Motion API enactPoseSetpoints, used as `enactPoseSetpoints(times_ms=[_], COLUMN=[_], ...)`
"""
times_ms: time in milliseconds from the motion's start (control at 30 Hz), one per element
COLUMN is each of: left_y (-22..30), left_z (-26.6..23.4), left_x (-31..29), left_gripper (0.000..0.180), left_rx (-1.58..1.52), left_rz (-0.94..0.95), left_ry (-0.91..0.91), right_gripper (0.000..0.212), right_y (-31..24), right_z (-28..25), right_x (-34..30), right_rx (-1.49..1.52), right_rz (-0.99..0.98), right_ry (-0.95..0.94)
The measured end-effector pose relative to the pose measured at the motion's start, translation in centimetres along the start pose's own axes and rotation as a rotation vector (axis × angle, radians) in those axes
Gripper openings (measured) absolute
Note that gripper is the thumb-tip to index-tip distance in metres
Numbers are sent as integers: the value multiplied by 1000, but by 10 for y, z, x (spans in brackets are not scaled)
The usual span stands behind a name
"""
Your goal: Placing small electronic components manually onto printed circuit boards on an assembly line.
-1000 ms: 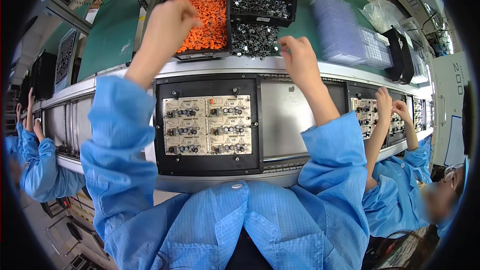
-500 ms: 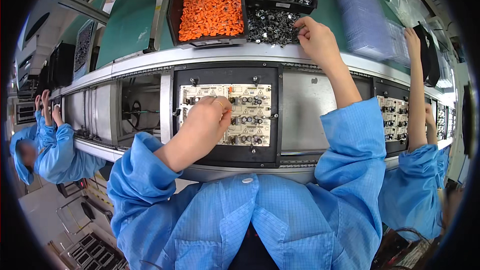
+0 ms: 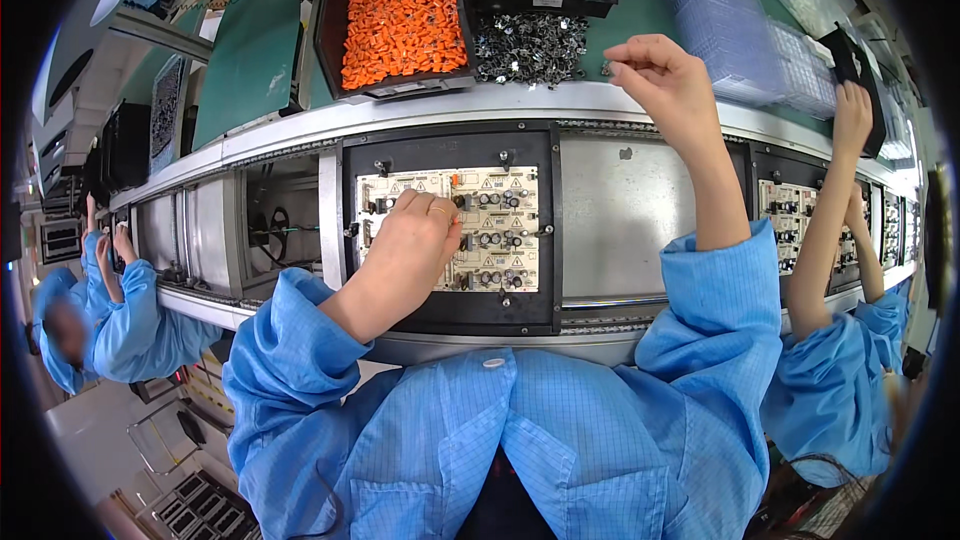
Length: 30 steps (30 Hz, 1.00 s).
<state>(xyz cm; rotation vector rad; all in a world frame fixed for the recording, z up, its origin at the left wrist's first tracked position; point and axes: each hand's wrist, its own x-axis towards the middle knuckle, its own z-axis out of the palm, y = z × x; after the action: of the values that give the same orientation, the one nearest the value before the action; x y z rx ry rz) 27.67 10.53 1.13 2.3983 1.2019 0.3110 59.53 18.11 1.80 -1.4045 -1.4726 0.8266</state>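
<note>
Cream circuit board (image 3: 470,228) sits in its black carrier (image 3: 450,315); left hand (image 3: 418,238) presses on it, grip hidden. Right hand (image 3: 662,78) pinches shut near loose metal parts (image 3: 528,45). Seat gently, squarely.

We see our sleeves (image 3: 300,340) in bright blue with a fine grid pattern. The circuit board (image 3: 470,230) is cream-white, dotted with black parts, framed by a black carrier (image 3: 550,240). One black bin (image 3: 335,30) holds vivid orange pieces (image 3: 400,10); silvery-grey metal parts (image 3: 530,45) lie on the green mat (image 3: 250,60).
</note>
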Motion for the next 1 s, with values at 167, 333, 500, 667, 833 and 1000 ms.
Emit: enactPoseSetpoints(times_ms=[167,333,500,667,833,1000], left_y=[0,3,5,5,-26,-120], left_z=[1,0,0,-7,-42,-56], left_x=[2,5,9,17,102,184], left_gripper=[12,12,12,10,17,13], left_rx=[-11,-6,35,47,208,587], left_rz=[19,27,52,-9,-16,41], left_ry=[31,-2,-22,-70,220,497], right_gripper=[18,17,15,16,20,26], right_y=[-8,-18,-27,-33,-27,-28], right_z=[-3,-4,0,13,50,78], right_x=[-16,-34,-53,-90,-138,-151], right_rx=[139,259,298,207,-142,-353], right_rz=[19,29,56,-29,-176,-317], right_ry=[4,-5,1,-140,-272,-322])
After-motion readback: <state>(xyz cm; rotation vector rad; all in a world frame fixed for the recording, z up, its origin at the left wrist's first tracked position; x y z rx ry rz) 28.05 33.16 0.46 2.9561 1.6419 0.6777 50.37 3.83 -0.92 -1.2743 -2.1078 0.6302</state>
